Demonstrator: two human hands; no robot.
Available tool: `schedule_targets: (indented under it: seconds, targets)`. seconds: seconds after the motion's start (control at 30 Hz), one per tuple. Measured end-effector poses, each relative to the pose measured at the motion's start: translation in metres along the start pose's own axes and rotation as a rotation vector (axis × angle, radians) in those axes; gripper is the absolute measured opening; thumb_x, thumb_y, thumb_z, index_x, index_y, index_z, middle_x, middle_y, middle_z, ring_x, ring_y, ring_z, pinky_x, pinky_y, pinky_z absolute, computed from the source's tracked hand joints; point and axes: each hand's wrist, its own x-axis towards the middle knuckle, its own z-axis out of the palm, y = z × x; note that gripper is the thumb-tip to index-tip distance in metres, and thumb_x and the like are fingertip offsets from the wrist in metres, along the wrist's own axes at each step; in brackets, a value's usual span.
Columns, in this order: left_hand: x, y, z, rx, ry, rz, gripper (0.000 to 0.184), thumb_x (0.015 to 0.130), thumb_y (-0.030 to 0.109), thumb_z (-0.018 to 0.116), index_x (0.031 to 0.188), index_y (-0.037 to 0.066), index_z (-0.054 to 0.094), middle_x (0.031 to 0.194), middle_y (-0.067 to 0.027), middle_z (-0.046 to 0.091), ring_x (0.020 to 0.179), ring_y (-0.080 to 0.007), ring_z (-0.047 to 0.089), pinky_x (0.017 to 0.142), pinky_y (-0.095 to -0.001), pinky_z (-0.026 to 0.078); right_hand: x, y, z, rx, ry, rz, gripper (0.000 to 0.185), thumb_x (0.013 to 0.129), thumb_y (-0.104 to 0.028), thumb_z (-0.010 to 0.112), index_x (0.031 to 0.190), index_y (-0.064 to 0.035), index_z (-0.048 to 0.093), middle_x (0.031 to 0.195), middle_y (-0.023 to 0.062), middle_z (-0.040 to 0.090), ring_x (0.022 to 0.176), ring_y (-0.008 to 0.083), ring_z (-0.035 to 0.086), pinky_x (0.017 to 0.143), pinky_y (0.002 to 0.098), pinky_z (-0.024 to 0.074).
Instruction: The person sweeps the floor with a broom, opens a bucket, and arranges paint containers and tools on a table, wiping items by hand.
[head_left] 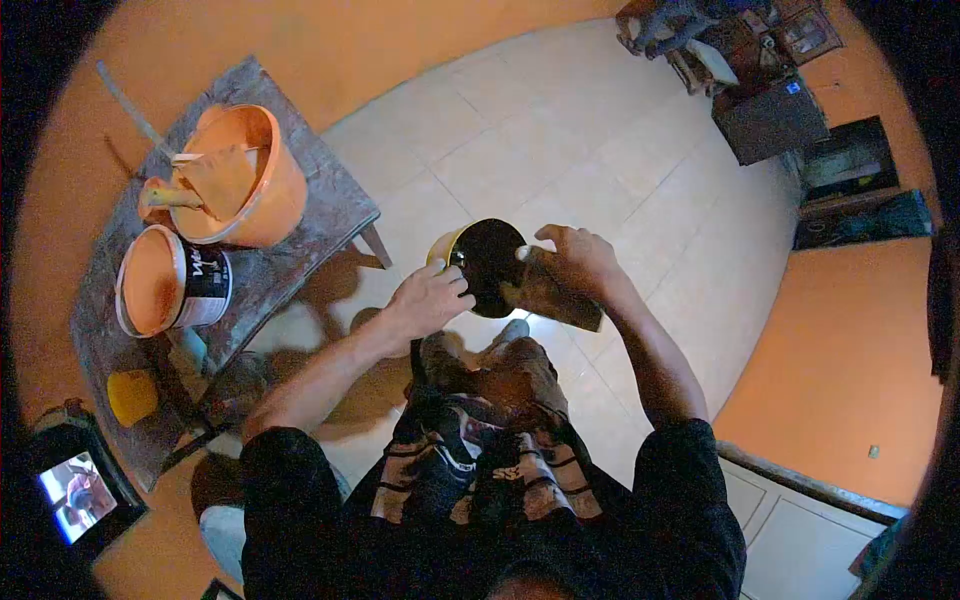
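My left hand [432,298] has its fingers curled over the near left rim of a round pail [488,262], yellowish outside and dark inside. The pail is held above the tiled floor, in front of my legs. Opposite it, my right hand [578,262] is closed round a flat, dark brown, board-like piece [562,297]. One end of this piece lies over the pail's right side, and its broad edge points down to the right. Shadow hides what kind of thing it is and what the pail holds.
On the left stands a smeared table [325,215]. It bears an orange-coated bucket [285,190] with a wide brush-like tool [215,185] across it, a paint tub [208,285] and a yellow block [133,397]. Dark furniture [770,125] and a person's legs [670,25] are at the far right.
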Motion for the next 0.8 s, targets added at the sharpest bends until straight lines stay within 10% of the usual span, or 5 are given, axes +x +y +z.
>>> schedule_targets:
  seconds: [0.2, 0.53, 0.8]
  targets:
    - [-0.020, 0.018, -0.022, -0.019, -0.113, -0.014, 0.008, 0.078, 0.020, 0.058, 0.082, 0.021, 0.065, 0.084, 0.0024, 0.059, 0.094, -0.0165, 0.056, 0.079, -0.0338, 0.047, 0.001, -0.050, -0.009, 0.250, 0.014, 0.009, 0.032, 0.085, -0.039, 0.063, 0.099, -0.0120, 0.069, 0.091, 0.0192, 0.068, 0.083, 0.0356, 0.066, 0.075, 0.0437, 0.0528]
    - [-0.038, 0.073, -0.081, 0.010, -0.267, -0.196, 0.019, 0.071, 0.020, 0.067, 0.089, 0.019, 0.062, 0.092, 0.0022, 0.061, 0.097, -0.0192, 0.057, 0.084, -0.0368, 0.047, -0.048, -0.047, 0.025, 0.458, 0.272, -0.716, 0.023, 0.083, -0.014, 0.064, 0.105, -0.0080, 0.066, 0.098, 0.0160, 0.066, 0.094, 0.0366, 0.061, 0.085, 0.0440, 0.0494]
    - [-0.053, 0.137, -0.082, -0.006, -0.152, -0.274, 0.007, 0.077, 0.016, 0.058, 0.080, 0.020, 0.063, 0.084, 0.0037, 0.061, 0.097, -0.0164, 0.058, 0.088, -0.0351, 0.047, -0.136, 0.009, 0.044, 0.689, 0.159, -0.526, 0.040, 0.082, -0.018, 0.068, 0.121, -0.0186, 0.061, 0.112, 0.0141, 0.063, 0.103, 0.0339, 0.059, 0.088, 0.0415, 0.0486]
